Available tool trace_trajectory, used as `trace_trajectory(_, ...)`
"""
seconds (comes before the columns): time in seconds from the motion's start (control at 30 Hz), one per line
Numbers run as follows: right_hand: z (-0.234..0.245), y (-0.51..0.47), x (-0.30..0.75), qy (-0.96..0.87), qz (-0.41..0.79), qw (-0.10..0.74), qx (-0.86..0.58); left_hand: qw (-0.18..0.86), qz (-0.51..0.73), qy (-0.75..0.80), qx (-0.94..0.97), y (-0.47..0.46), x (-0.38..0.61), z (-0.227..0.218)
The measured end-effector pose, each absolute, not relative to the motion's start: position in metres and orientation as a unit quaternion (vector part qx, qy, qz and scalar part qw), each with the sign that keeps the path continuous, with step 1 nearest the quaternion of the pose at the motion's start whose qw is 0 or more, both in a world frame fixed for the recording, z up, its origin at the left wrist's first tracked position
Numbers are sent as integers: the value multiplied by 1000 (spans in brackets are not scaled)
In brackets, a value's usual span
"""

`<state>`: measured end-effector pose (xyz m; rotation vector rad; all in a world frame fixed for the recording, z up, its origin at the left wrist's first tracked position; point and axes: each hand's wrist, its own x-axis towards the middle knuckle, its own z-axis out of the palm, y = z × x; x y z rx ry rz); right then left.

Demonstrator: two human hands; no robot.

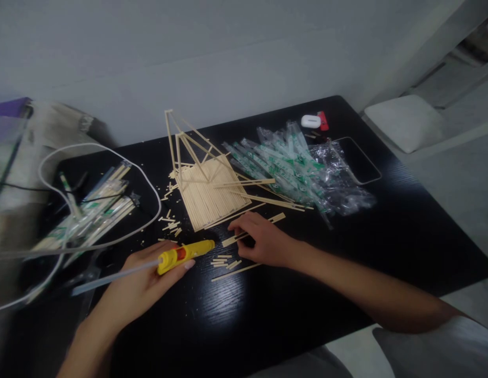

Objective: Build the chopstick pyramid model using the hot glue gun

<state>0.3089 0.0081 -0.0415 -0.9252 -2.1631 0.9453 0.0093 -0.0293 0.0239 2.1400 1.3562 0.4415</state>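
My left hand [144, 283] is closed around a yellow glue gun [184, 254] with a clear glue stick [110, 278] poking out behind; its nozzle points right, low over the black table [385, 231]. My right hand [263, 242] rests on the table with its fingers pinched on a cut chopstick piece [230, 241]. Just beyond both hands stands a model of wooden sticks [207, 191]: a flat slatted panel with a thin triangular frame rising from it. Short stick offcuts [224, 261] lie between my hands.
A pile of chopsticks in green-printed clear wrappers [291, 168] lies at the right. More wrapped chopsticks [90, 212] and a looping white cable [149, 184] are at the left. A phone [356, 157], a white case [310, 121] sit at the back right.
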Motion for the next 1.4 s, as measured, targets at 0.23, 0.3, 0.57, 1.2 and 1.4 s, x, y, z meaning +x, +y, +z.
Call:
trace_trajectory(0.23, -44, 8, 309, -818, 346, 306, -343, 220, 251, 591, 734, -29, 6, 10)
trace_trajectory(0.3, -45, 8, 308, -819, 339, 317, -337, 208, 265, 605, 721, -29, 8, 5)
trace_trajectory(0.57, -42, 7, 310, -823, 336, 313, -335, 99, 224, 575, 780, -28, 5, -17)
trace_trajectory(1.2, -40, 9, 310, -835, 325, 318, -310, 30, 233, 523, 819, -28, 22, -14)
trace_trajectory(1.4, -41, 9, 309, -839, 313, 319, -310, 61, 262, 450, 852, -41, 52, -9)
